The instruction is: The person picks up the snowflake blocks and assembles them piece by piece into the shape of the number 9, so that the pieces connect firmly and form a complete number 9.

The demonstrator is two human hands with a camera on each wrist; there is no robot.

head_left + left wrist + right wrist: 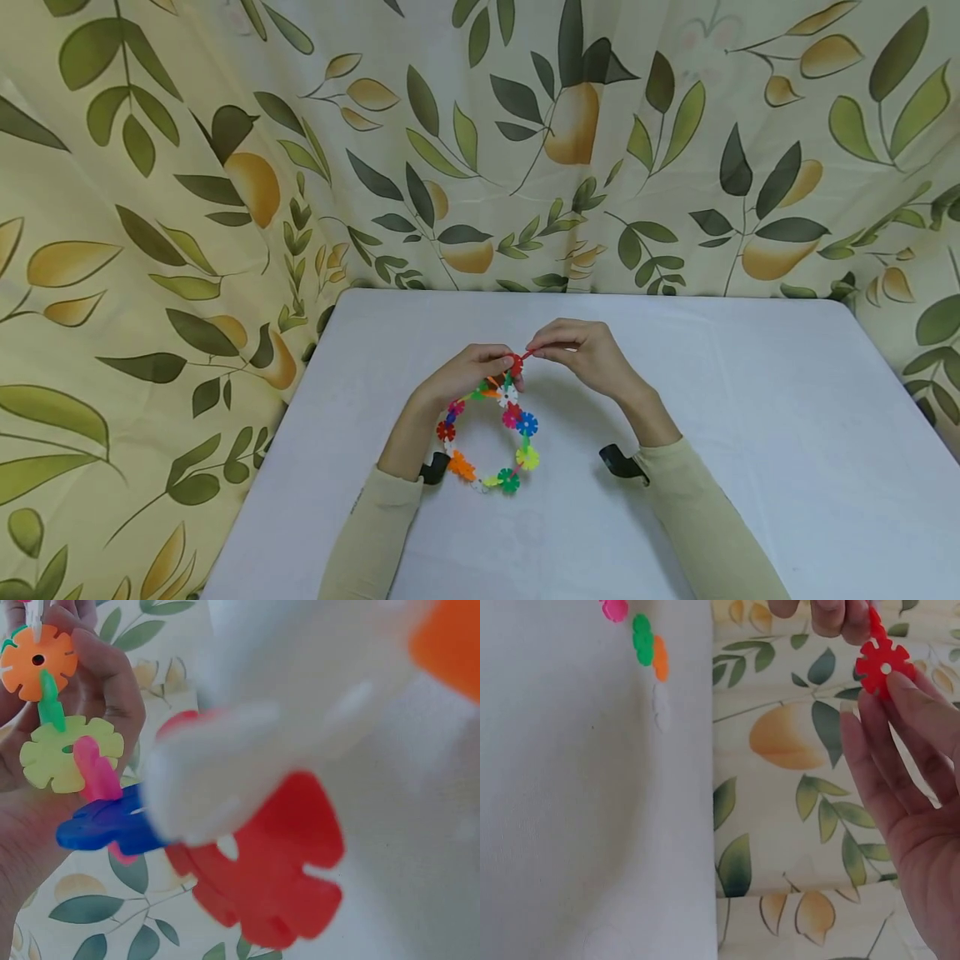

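Above the white table, a loop of colourful interlocking plastic flower discs (527, 458) hangs from my left hand (465, 373), whose thumb and fingers pinch its upper end. My right hand (588, 354) pinches a red flower disc (885, 666) between thumb and fingertips. That disc meets another red piece (876, 622) at the left fingertips. In the left wrist view, an orange disc (34, 664), a yellow disc (64, 761), a blue disc (112, 825) and a large red disc (277, 877) belong to the loop. A blurred white disc (202, 772) partly covers the red one.
The table (750, 400) has a white cover. Behind it and to the left hangs a cream curtain (465, 317) printed with leaves and fruit. Black wrist-camera mounts (621, 461) stick out beside both wrists.
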